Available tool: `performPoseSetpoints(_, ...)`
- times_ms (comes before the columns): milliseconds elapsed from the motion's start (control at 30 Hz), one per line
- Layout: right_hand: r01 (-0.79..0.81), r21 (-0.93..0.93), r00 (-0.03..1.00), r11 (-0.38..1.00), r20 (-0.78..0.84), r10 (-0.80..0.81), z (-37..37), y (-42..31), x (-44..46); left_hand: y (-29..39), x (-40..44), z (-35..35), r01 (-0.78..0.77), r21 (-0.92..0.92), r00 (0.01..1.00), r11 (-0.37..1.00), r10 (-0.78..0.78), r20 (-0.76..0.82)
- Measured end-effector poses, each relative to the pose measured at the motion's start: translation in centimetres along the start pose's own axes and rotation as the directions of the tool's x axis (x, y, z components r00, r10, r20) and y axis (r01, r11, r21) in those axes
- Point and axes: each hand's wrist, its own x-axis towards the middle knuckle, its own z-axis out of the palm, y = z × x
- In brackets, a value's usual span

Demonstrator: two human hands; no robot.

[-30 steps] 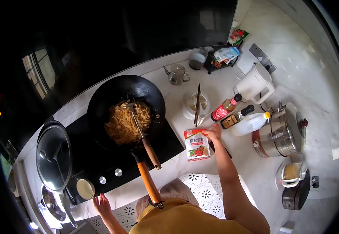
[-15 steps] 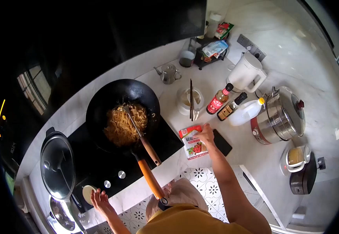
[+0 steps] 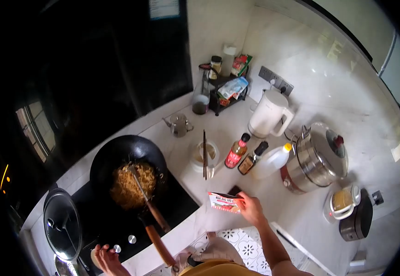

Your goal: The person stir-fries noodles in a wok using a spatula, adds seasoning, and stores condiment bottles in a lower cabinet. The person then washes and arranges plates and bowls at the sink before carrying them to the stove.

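My right hand (image 3: 251, 209) is closed on the edge of a red and white seasoning packet (image 3: 224, 202), held tilted over the front of the counter. Partly behind it lies a dark phone (image 3: 235, 190). My left hand (image 3: 109, 260) is at the front left of the stove, fingers apart, beside a pale round object (image 3: 94, 258) that it partly hides. A black wok (image 3: 127, 143) sits on the hob, its orange-brown handle pointing toward me. In it are brown shredded noodles (image 3: 127, 187) and a wooden-handled spatula (image 3: 156, 215).
Chopsticks (image 3: 204, 154) lie across a white bowl (image 3: 194, 162). Two sauce bottles (image 3: 236, 152) and a yellow-capped jug (image 3: 272, 162) stand beside it. Farther right are a white kettle (image 3: 268, 115) and a steel steamer (image 3: 312, 158). A glass lid (image 3: 62, 223) stands left of the hob.
My right hand has picked the packet up off the counter and tilted it. My left hand stays near the pale round object. The view has shifted, so the counter sits lower.
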Motion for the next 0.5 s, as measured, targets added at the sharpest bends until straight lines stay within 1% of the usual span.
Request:
performPoseSetpoints(33, -0.004, 0.060, 1.000, 0.998, -0.011, 0.005, -2.0, -0.7, 1.3, -0.3, 0.1, 0.5, -0.074, 0.103, 0.995, 0.992, 0.081, -0.062)
performPoseSetpoints(67, 0.050, 0.124, 0.995, 0.991, -0.086, -0.040, -4.6, -1.4, 3.1, 0.3, -0.1, 2.0, -0.083, 0.117, 0.995, 0.990, 0.088, -0.037)
performPoseSetpoints(100, -0.011, 0.121, 0.997, 0.993, -0.080, 0.021, -7.8, -2.0, 5.2, 0.8, -0.6, 3.8, -0.103, 0.105, 0.992, 0.989, 0.109, -0.057)
performPoseSetpoints(133, 0.041, 0.268, 0.980, 0.962, -0.199, 0.014, -9.9, -1.8, 8.0, 1.5, -1.5, 5.9, -0.123, 0.095, 0.988, 0.988, 0.131, -0.077)
performPoseSetpoints(167, 0.124, 0.393, 0.949, 0.911, -0.315, 0.007, -12.0, -1.6, 10.9, 3.5, -2.8, 8.9, -0.044, 0.032, 0.995, 0.999, 0.047, -0.091)
performPoseSetpoints(200, 0.135, 0.401, 0.929, 0.906, -0.370, 0.025, -14.4, -1.7, 14.5, 3.2, -3.1, 10.1, -0.051, 0.022, 0.994, 0.998, 0.053, -0.096)
performPoseSetpoints(267, 0.086, 0.346, 0.940, 0.934, -0.339, 0.038, -19.1, -3.9, 21.6, 2.3, -3.9, 12.2, -0.128, -0.003, 0.991, 0.992, 0.128, -0.034)
performPoseSetpoints(300, 0.134, 0.307, 0.932, 0.942, -0.362, -0.015, -19.9, -2.3, 26.2, 2.1, -4.5, 13.2, -0.127, 0.058, 0.991, 0.990, 0.129, -0.045)
performPoseSetpoints(333, 0.208, 0.331, 0.911, 0.920, -0.407, -0.060, -19.9, 0.1, 31.2, 2.4, -5.4, 13.9, -0.139, 0.102, 0.987, 0.985, 0.146, -0.066)
performPoseSetpoints(367, 0.172, 0.285, 0.927, 0.943, -0.370, -0.057, -20.1, 2.0, 35.6, 2.3, -5.9, 14.9, -0.144, 0.101, 0.987, 0.984, 0.150, -0.051)
performPoseSetpoints(400, 0.104, 0.260, 0.938, 0.960, -0.346, -0.008, -19.7, 4.0, 39.9, 1.9, -6.3, 15.8, -0.153, 0.095, 0.987, 0.984, 0.157, -0.038)
performPoseSetpoints(433, 0.101, 0.283, 0.932, 0.954, -0.362, 0.008, -19.0, 4.6, 43.1, 1.8, -6.8, 15.9, -0.184, 0.180, 0.975, 0.966, 0.203, -0.090)
performPoseSetpoints(467, 0.128, 0.293, 0.925, 0.947, -0.380, -0.008, -18.3, 5.9, 46.4, 1.3, -7.2, 15.8, -0.204, 0.269, 0.959, 0.941, 0.248, -0.138)
performPoseSetpoints(500, 0.113, 0.263, 0.907, 0.958, -0.422, 0.009, -17.4, 7.5, 49.5, 0.0, -7.4, 16.0, -0.235, 0.334, 0.954, 0.913, 0.283, -0.104)
